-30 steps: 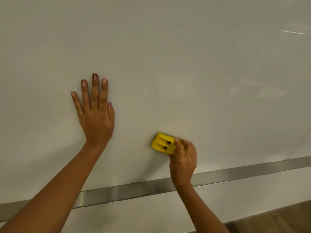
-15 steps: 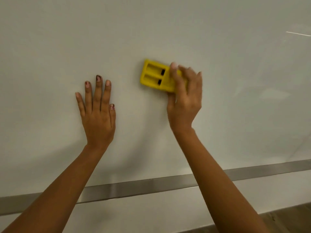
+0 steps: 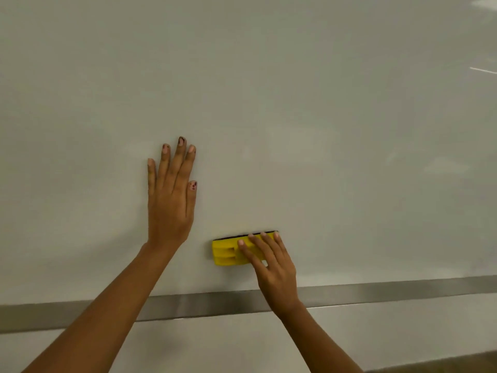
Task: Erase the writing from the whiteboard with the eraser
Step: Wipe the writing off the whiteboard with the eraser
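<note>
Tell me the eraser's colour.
Yellow plastic block eraser with a dark pad edge; head view.

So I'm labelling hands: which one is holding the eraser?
The right hand, fingers over the yellow eraser; the left hand lies flat and empty on the whiteboard.

Bare forearms without sleeves, left hand [image 3: 170, 205] nails with chipped dark polish

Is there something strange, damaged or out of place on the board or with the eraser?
Nothing stands out. The right hand presses the yellow eraser level against the whiteboard, just above the metal rail. The left hand lies flat on the board. No writing is visible, only faint reflections.
</note>
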